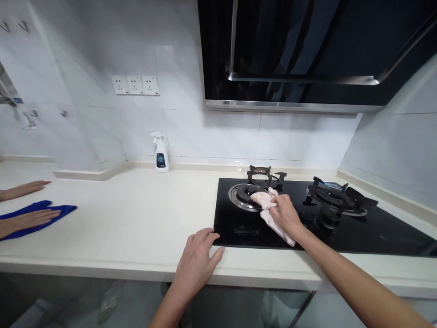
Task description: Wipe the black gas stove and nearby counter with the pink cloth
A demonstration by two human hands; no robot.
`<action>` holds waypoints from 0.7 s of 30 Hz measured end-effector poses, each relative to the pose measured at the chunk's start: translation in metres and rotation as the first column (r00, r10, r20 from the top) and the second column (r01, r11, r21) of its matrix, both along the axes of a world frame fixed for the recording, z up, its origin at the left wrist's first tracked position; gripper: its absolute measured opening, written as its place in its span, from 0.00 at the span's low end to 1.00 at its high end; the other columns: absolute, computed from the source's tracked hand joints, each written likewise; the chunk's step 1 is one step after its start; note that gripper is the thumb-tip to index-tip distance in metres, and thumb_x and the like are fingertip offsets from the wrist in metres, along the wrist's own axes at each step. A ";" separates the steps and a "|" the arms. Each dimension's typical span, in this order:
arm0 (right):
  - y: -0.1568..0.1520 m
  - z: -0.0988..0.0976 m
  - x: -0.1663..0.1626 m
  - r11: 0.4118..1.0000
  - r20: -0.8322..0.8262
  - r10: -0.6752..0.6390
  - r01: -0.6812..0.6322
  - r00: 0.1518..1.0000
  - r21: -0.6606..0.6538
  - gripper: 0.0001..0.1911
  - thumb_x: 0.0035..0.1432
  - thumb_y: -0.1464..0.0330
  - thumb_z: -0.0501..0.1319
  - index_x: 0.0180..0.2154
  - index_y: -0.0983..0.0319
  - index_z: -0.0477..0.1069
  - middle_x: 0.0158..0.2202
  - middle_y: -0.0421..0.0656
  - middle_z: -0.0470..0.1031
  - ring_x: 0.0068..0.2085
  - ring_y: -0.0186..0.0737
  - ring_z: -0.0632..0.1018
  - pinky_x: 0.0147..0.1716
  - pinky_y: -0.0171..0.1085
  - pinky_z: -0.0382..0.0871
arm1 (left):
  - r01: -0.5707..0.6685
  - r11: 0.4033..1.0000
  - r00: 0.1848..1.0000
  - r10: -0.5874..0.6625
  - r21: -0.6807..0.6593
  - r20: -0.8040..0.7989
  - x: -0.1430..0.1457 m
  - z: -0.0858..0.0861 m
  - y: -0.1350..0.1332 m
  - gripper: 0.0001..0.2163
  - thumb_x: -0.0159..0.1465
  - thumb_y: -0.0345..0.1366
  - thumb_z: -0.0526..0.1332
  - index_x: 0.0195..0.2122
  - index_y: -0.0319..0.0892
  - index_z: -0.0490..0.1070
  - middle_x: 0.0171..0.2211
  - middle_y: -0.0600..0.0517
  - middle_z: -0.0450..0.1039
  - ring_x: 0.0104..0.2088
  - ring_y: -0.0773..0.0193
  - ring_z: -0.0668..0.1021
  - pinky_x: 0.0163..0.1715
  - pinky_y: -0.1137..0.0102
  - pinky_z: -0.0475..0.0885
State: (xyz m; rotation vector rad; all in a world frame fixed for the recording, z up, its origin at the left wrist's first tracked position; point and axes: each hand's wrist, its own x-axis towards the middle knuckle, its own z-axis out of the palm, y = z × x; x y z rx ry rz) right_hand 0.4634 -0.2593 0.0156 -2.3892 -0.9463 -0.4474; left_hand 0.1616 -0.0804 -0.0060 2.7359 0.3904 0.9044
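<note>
Head view, and here we go: the right hand (pixel 286 214) is down on the black glass cooktop (pixel 392 239), fingers curled and pinching a bunched pale pink cloth (pixel 273 218) against the left burner (pixel 246 195). The left hand (pixel 195 259) sits on the near edge of the table (pixel 102 218), fingers spread, tips just beside the cooktop.

Watch the pan support (pixel 266 175) standing just behind that burner: if the hand drags far, its prongs could snag the loose cloth and tug it. Any grime on the cloth could also smear across the glass.

The cloth's long axis runs diagonally, from the burner at far left down to a tail pointing near and right, past the hand.

Over at the left of the table, a co-worker's hand (pixel 36 219) lies flat, fingers pressed together, on a blue microfibre cloth (pixel 63 210). Their other hand (pixel 30 187) rests bare, just beyond. Far back, a white spray bottle (pixel 161 154) stands by the tiled wall.
</note>
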 end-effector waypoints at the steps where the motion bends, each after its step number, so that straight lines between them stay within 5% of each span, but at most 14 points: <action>1: 0.006 0.007 0.011 0.998 -0.005 -0.062 0.062 0.998 0.007 0.16 0.62 0.66 0.52 0.48 0.62 0.71 0.52 0.52 0.66 0.53 0.50 0.71 0.54 0.45 0.68 | 0.000 1.000 1.000 0.000 -0.009 -0.005 0.000 0.001 0.000 0.12 0.68 0.35 0.62 0.52 0.46 0.76 0.56 0.46 0.75 0.55 0.51 0.76 0.55 0.54 0.74; 5: 0.024 0.028 0.056 0.979 -0.047 -0.203 0.201 0.978 -0.044 0.21 0.64 0.65 0.52 0.57 0.59 0.68 0.54 0.56 0.64 0.53 0.56 0.70 0.52 0.56 0.67 | -0.006 0.999 1.000 0.006 -0.032 -0.011 0.000 0.004 -0.002 0.10 0.68 0.36 0.62 0.50 0.46 0.76 0.55 0.47 0.75 0.54 0.51 0.77 0.54 0.54 0.75; 9: 0.037 0.016 0.072 0.952 -0.103 -0.261 0.238 0.960 -0.192 0.19 0.66 0.59 0.56 0.54 0.57 0.73 0.53 0.56 0.66 0.54 0.62 0.70 0.50 0.64 0.65 | -0.004 1.000 1.000 0.004 -0.022 0.007 0.001 0.007 -0.004 0.10 0.68 0.35 0.61 0.49 0.46 0.76 0.54 0.46 0.76 0.54 0.51 0.77 0.54 0.54 0.74; 14: 0.036 -0.008 0.042 0.935 -0.044 -0.233 0.211 0.972 -0.284 0.26 0.70 0.56 0.47 0.61 0.59 0.69 0.59 0.61 0.63 0.58 0.67 0.66 0.52 0.67 0.62 | 0.028 0.999 1.000 -0.028 -0.026 0.005 0.003 0.006 -0.004 0.09 0.70 0.36 0.60 0.49 0.46 0.76 0.53 0.46 0.76 0.55 0.51 0.77 0.56 0.54 0.72; 21: -0.013 -0.017 -0.017 0.940 0.047 -0.032 0.046 0.998 -0.338 0.28 0.69 0.50 0.48 0.62 0.56 0.69 0.58 0.58 0.63 0.51 0.62 0.69 0.51 0.59 0.65 | 0.036 0.999 0.999 -0.036 -0.003 0.028 0.001 0.003 -0.007 0.13 0.72 0.35 0.58 0.56 0.44 0.71 0.55 0.45 0.75 0.56 0.53 0.75 0.57 0.56 0.70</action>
